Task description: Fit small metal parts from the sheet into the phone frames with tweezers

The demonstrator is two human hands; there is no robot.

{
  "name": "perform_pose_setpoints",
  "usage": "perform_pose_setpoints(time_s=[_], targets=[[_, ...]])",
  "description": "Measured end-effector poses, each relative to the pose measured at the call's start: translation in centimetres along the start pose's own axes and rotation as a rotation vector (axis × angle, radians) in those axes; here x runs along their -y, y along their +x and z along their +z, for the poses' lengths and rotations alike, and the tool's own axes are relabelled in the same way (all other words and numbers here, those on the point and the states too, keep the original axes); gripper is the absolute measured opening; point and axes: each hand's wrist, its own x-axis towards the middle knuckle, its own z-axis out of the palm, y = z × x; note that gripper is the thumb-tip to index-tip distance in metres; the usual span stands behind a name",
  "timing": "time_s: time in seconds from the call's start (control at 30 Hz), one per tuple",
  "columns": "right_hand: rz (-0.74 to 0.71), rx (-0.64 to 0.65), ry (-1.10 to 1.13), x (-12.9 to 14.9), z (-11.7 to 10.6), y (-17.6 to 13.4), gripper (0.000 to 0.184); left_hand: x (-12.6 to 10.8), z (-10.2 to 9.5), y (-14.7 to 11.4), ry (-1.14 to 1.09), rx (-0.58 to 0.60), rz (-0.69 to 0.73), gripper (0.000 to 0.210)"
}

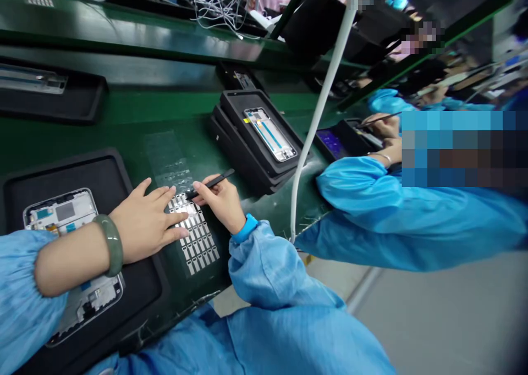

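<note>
My left hand (150, 221) lies with its fingers spread, the fingertips on a clear sheet of small silver stickers (198, 240). In my right hand (220, 199) is a pair of black tweezers (212, 182), held between thumb and fingers, with the tips down at the sheet's upper rows. The sheet's far part is transparent film without silver pieces. Under my left forearm a phone frame (78, 213) rests in a black foam tray (117, 171); my arm hides its middle.
Stacked black trays (235, 144) stand behind my right hand, with another phone frame (272, 136) on top. A white cable (315, 122) hangs down at the right. Beyond it, a co-worker's blue sleeve (355, 182) rests by the bench. Another tray (91, 100) lies far left.
</note>
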Motion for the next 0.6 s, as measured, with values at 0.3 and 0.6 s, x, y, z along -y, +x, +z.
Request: perform_pose_setpoints(time_s=[0.3,0.6], targets=[[-0.025,0.021,-0.024,-0.09,0.01,0.08,0.035,0.0,-0.03,-0.11,0.009,0.004,-0.005,0.053],[-0.03,0.026,-0.014,-0.24,0.02,0.05,0.034,0.07,0.07,-0.14,-0.012,0.01,-0.02,0.051]])
